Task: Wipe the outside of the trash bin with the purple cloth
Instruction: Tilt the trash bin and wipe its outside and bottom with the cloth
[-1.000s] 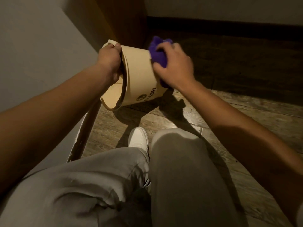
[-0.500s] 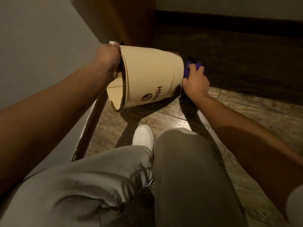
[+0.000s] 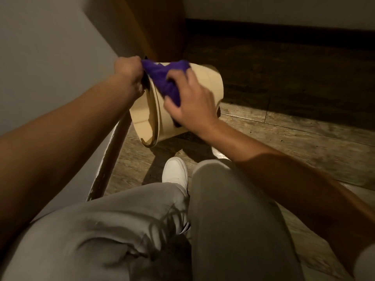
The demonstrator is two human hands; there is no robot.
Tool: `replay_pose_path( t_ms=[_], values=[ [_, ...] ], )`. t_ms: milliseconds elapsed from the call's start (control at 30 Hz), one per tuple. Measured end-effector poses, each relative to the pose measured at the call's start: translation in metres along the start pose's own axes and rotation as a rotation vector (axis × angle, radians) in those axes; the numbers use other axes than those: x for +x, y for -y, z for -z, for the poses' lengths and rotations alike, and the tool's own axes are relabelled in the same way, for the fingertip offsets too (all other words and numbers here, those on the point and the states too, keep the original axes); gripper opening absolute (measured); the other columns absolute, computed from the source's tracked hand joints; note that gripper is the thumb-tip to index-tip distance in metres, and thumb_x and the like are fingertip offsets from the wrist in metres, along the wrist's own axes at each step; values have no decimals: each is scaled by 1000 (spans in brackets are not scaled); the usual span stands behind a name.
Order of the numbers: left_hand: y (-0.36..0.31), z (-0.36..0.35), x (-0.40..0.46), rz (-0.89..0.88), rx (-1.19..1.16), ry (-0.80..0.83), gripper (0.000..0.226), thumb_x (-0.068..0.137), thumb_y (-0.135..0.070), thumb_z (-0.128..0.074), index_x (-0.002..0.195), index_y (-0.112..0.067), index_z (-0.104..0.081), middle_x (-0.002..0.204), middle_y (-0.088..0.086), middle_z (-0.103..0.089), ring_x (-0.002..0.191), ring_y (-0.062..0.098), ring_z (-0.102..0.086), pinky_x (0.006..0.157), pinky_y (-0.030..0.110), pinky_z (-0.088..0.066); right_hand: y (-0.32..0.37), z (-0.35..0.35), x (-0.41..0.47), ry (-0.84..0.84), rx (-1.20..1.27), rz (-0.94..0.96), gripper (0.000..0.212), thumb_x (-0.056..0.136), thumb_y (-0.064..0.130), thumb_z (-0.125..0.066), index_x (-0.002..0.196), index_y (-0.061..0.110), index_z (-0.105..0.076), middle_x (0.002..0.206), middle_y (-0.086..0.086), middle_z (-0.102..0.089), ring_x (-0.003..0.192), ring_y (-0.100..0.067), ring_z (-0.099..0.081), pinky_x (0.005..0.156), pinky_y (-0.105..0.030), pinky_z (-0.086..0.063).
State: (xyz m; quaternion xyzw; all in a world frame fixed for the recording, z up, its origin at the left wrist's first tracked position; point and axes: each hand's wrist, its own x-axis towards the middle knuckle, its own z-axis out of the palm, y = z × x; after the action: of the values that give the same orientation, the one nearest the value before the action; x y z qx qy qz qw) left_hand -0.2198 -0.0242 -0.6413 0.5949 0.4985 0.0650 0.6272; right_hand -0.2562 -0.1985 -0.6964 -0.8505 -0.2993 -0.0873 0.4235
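Note:
A cream trash bin [image 3: 211, 82] lies tipped on its side above the wooden floor, its open mouth turned toward me and to the left. My left hand [image 3: 128, 73] grips the bin's upper rim. The purple cloth [image 3: 162, 80] is bunched over the bin's near top side, close to the rim. My right hand [image 3: 191, 104] presses on the cloth with its fingers spread over the bin's wall. The hand and cloth hide the bin's printed label.
A grey wall [image 3: 50, 57] with a worn skirting board [image 3: 109, 157] runs along the left. A wooden panel [image 3: 158, 27] stands in the corner behind the bin. My knees and a white shoe [image 3: 175, 171] fill the foreground on the plank floor [image 3: 294, 138].
My right hand has brought the cloth from the bin's base end back along the side to the area near the rim. The bin has shifted slightly.

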Motion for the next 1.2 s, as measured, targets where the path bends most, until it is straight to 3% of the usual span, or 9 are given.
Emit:
replay_pose_path(
  t_ms=[67,167,367,500,633,867,1033,1133,1200],
  values=[
    [0,2,0,36,-35,-10,19,109,-13,-42,103,-10,-60,89,2,-59,64,9,-61,63,20,-55,2,-17,-12,115,-27,64,49,90,30,-72,132,9,-57,120,-16,-57,86,-21,-62,66,-20,-43],
    [2,4,-10,66,28,-7,21,109,-14,-42,111,-10,-63,94,2,-63,62,9,-64,52,17,-54,-8,-29,-14,171,-109,93,52,90,30,-72,135,8,-57,121,-21,-57,93,-30,-65,64,-25,-41],
    [1,4,-12,-4,153,53,20,109,-27,-49,98,-16,-61,92,2,-68,85,13,-72,87,29,-62,-35,-26,4,152,-181,53,50,93,35,-63,137,13,-53,124,-18,-55,96,-30,-64,64,-28,-44],
    [4,8,-12,-61,197,31,15,107,-28,-54,101,-15,-60,103,5,-71,99,18,-77,92,37,-64,-60,-14,18,116,-222,-101,46,95,38,-58,136,20,-52,121,-13,-54,92,-26,-63,69,-28,-39],
    [8,12,-12,-88,198,45,16,108,-28,-54,104,-15,-61,120,11,-73,105,21,-76,96,40,-62,-91,0,24,109,-271,-204,44,95,37,-57,136,23,-52,127,-13,-53,94,-26,-64,76,-30,-43],
    [8,15,-13,-131,251,77,18,109,-28,-51,101,-16,-61,103,6,-68,108,23,-72,100,42,-60,-122,12,28,174,-353,-317,43,99,35,-57,140,23,-52,133,-14,-51,102,-30,-61,83,-35,-45],
    [9,17,-13,-192,316,90,21,110,-29,-48,101,-18,-63,100,4,-67,108,24,-70,102,42,-58,-152,33,27,200,-457,-623,45,98,30,-62,140,21,-52,138,-16,-49,112,-39,-59,90,-43,-49],
    [5,17,-11,-283,397,77,19,110,-30,-47,102,-22,-63,102,3,-65,108,23,-66,105,44,-55,-150,45,27,149,-461,-591,43,97,38,-61,136,22,-53,136,-15,-51,112,-37,-59,91,-45,-49],
    [2,14,-12,-376,482,87,24,110,-30,-46,115,-18,-66,101,0,-63,107,20,-64,104,41,-54,-135,46,32,258,-445,-537,41,94,43,-62,130,25,-57,127,-12,-57,106,-34,-60,84,-43,-50]
  ],
)
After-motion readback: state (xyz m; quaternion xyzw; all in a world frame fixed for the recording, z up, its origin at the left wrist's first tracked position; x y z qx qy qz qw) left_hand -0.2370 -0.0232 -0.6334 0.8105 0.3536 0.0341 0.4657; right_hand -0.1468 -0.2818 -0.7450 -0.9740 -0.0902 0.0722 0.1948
